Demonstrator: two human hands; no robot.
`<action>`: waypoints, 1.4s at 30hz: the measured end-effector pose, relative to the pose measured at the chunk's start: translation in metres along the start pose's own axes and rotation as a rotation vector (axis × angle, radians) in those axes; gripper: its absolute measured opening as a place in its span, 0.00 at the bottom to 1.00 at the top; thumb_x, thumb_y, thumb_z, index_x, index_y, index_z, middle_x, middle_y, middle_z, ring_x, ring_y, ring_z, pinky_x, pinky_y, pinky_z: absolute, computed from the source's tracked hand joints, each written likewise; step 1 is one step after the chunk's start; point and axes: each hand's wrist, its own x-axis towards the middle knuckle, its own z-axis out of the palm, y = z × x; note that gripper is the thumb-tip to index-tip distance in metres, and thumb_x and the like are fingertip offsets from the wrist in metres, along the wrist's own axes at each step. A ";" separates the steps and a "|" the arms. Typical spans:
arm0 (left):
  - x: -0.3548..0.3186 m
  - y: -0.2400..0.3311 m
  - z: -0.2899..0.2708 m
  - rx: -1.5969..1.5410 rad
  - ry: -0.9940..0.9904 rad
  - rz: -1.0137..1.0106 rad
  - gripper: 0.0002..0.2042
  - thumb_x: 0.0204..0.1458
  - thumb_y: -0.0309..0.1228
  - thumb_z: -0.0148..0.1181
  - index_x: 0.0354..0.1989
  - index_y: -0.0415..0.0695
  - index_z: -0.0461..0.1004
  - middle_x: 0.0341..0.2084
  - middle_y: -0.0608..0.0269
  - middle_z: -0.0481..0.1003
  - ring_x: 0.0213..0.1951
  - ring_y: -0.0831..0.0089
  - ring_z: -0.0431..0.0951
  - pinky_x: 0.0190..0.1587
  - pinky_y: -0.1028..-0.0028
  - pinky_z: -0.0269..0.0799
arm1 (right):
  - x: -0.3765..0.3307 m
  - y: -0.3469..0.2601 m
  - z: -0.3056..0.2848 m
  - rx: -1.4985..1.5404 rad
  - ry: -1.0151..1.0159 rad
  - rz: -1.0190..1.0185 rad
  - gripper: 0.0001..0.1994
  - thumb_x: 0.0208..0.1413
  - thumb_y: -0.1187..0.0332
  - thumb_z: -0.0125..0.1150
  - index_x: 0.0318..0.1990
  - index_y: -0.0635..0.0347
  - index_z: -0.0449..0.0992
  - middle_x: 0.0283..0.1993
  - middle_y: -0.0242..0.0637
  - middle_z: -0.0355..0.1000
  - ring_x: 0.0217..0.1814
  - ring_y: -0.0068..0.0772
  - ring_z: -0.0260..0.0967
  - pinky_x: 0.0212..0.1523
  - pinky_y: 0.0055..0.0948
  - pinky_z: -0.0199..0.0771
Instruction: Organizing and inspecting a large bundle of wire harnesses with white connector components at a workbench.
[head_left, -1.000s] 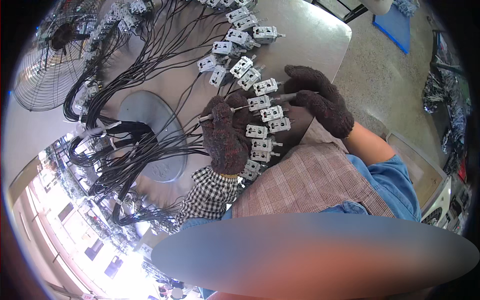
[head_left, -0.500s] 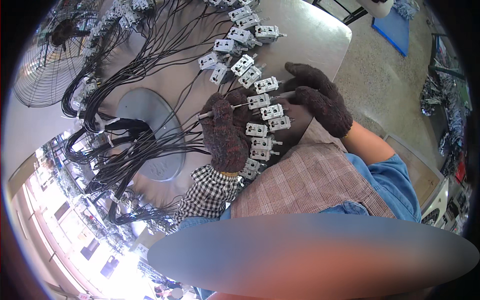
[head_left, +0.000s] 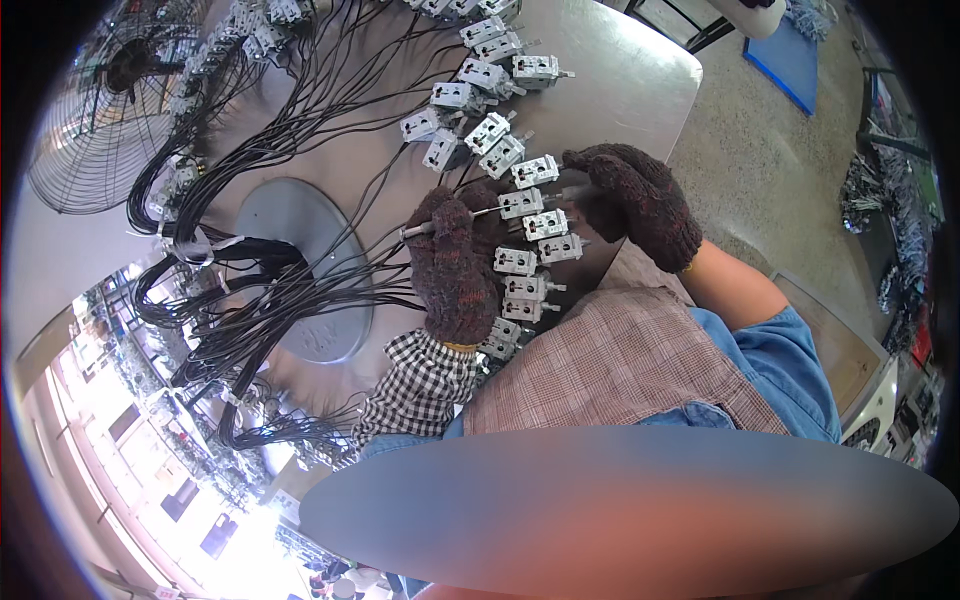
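My left hand (head_left: 455, 275), in a dark knitted glove, is closed around a thin metal rod-like tool (head_left: 418, 230). The tool's slim tip reaches the left side of a pale grey rectangular connector block (head_left: 520, 204) with black holes. On that block's right side is my right hand (head_left: 645, 205), in a matching glove, its fingers bent and pressed together; what lies between them is hidden. More connector blocks (head_left: 515, 261) run in a row under and past my left hand, with black cables (head_left: 300, 300) leading off to the left.
More wired blocks (head_left: 450, 95) lie across the metal table (head_left: 620, 60). A round grey base (head_left: 320, 335) stands beneath the cables. At the far left is a wire-caged fan (head_left: 95, 130). A blue panel (head_left: 780, 70) lies on the floor beyond the table's right edge.
My right hand's fingers, spread before, have come together and bent downward beside the block. My left hand still holds the tool in nearly the same place.
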 end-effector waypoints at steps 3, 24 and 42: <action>0.000 0.000 0.002 -0.046 0.055 -0.060 0.16 0.58 0.39 0.51 0.40 0.35 0.66 0.41 0.49 0.72 0.42 0.61 0.75 0.43 0.63 0.76 | -0.001 -0.001 0.001 0.294 -0.018 0.259 0.16 0.59 0.64 0.50 0.51 0.62 0.70 0.38 0.40 0.75 0.34 0.26 0.73 0.35 0.22 0.73; -0.001 -0.006 -0.008 -0.112 0.127 -0.016 0.12 0.58 0.36 0.52 0.41 0.38 0.66 0.41 0.52 0.72 0.45 0.61 0.73 0.49 0.66 0.74 | -0.004 0.002 0.002 0.311 0.013 0.168 0.15 0.58 0.66 0.53 0.52 0.59 0.70 0.44 0.36 0.72 0.42 0.24 0.70 0.44 0.23 0.72; -0.002 0.000 0.005 -0.061 0.125 -0.002 0.15 0.57 0.40 0.53 0.40 0.38 0.67 0.39 0.52 0.72 0.41 0.62 0.75 0.42 0.64 0.76 | -0.003 -0.006 0.002 0.288 0.018 0.209 0.14 0.60 0.64 0.50 0.49 0.60 0.73 0.32 0.33 0.72 0.24 0.19 0.67 0.24 0.20 0.66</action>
